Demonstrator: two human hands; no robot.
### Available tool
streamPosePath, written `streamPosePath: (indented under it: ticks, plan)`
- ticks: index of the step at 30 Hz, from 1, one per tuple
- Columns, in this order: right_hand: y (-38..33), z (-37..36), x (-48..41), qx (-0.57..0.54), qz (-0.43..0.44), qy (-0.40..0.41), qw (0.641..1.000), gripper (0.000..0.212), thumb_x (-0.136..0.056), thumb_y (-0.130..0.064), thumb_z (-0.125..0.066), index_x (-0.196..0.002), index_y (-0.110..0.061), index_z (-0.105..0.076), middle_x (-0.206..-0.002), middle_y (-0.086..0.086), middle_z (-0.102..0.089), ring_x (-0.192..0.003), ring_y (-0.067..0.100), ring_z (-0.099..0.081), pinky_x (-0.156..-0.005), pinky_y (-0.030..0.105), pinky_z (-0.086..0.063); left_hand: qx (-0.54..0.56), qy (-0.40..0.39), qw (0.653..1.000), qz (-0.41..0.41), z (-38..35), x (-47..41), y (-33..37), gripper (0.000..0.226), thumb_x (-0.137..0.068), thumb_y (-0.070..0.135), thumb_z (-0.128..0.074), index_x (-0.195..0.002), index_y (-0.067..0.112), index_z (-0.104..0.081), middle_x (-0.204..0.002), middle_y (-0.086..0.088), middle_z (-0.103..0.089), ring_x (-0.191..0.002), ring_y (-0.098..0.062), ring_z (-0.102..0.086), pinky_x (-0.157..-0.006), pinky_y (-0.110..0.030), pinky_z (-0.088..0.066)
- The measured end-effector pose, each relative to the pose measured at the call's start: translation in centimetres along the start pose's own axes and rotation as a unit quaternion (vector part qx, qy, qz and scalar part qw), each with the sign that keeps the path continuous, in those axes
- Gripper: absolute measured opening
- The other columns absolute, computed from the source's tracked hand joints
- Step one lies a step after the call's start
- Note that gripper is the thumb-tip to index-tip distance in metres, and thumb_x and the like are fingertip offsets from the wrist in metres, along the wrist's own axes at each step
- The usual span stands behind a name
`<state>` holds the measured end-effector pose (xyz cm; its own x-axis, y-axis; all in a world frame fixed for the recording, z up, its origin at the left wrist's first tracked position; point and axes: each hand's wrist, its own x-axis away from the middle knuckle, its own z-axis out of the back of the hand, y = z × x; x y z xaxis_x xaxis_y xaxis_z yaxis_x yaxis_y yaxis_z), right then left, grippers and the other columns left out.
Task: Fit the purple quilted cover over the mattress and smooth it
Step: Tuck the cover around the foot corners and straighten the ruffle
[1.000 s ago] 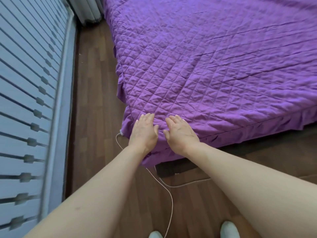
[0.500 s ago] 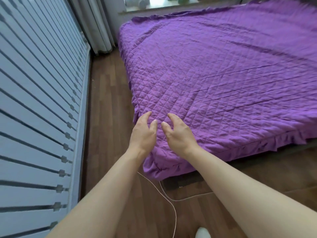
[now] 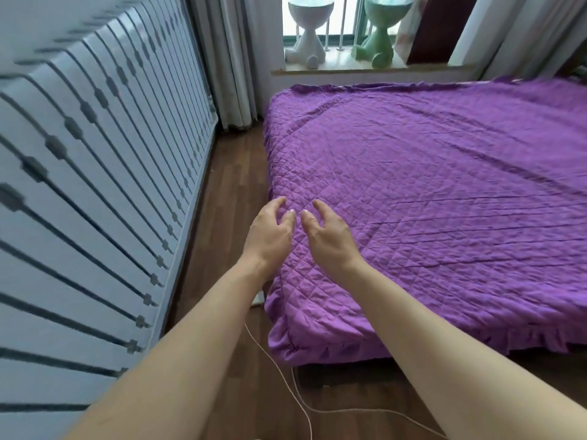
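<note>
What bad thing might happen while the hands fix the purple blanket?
The white cord trails across the floor near the person, so a foot might catch on it. Both the left hand and right hand hover open over the purple cover, so its creases could stay unless they press down and sweep.

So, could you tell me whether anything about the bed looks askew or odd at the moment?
The purple cover still shows long diagonal creases across its top, and its far edge is rumpled. A white cord trails loose on the floor by the near corner.

1 purple cover (image 3: 428,192), 2 hands (L (image 3: 270,236), R (image 3: 330,239)), 2 figurines (white (image 3: 308,30), green (image 3: 379,30)), 1 cord (image 3: 286,385)
</note>
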<state>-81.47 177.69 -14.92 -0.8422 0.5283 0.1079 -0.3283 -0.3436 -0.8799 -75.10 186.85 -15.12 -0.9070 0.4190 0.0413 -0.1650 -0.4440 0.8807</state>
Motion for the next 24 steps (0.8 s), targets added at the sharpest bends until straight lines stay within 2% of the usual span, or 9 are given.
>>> streamPosePath:
  ticks: [8, 17, 21, 24]
  plan:
    - [-1.5, -2.3, -4.6, 0.008, 0.006, 0.001, 1.000, 0.051, -0.097, -0.035, -0.043, -0.143, -0.015, -0.036, -0.147, 0.004, -0.042, -0.134, 0.016, -0.041, -0.107, 0.027, -0.030, 0.023, -0.026, 0.999, 0.024, 0.5, -4.5, -1.6, 0.043, -0.095, 0.025, -0.048, -0.136, 0.010, -0.046, -0.138, -0.009, -0.053, -0.127, -0.020, -0.051, -0.108, -0.040, -0.041]
    - [-1.2, -11.3, -15.1, 0.043, -0.070, 0.017, 0.996, 0.051, -0.098, -0.033, -0.042, -0.143, -0.012, -0.037, -0.148, 0.008, -0.041, -0.137, 0.020, -0.037, -0.112, 0.032, -0.027, 0.021, -0.070, 0.995, 0.064, 3.5, -15.9, -9.5, 0.040, -0.095, 0.021, -0.047, -0.134, 0.009, -0.049, -0.136, -0.010, -0.055, -0.125, -0.021, -0.051, -0.109, -0.039, -0.040]
    - [-0.9, -15.6, -20.1, 0.045, -0.114, 0.029, 0.992, 0.051, -0.098, -0.034, -0.042, -0.143, -0.012, -0.037, -0.147, 0.008, -0.042, -0.135, 0.022, -0.040, -0.114, 0.037, -0.030, 0.002, -0.098, 0.992, 0.084, 5.2, -21.4, -13.8, 0.041, -0.096, 0.020, -0.046, -0.135, 0.009, -0.047, -0.137, -0.009, -0.054, -0.126, -0.021, -0.050, -0.109, -0.038, -0.039]
    - [0.3, -18.4, -22.8, 0.061, -0.140, 0.028, 0.988, 0.050, -0.098, -0.035, -0.039, -0.143, -0.014, -0.036, -0.148, 0.007, -0.041, -0.136, 0.023, -0.039, -0.113, 0.037, -0.030, 0.003, -0.119, 0.987, 0.111, 5.1, -24.2, -17.0, 0.040, -0.096, 0.020, -0.044, -0.135, 0.010, -0.047, -0.135, -0.008, -0.055, -0.124, -0.019, -0.051, -0.107, -0.034, -0.040]
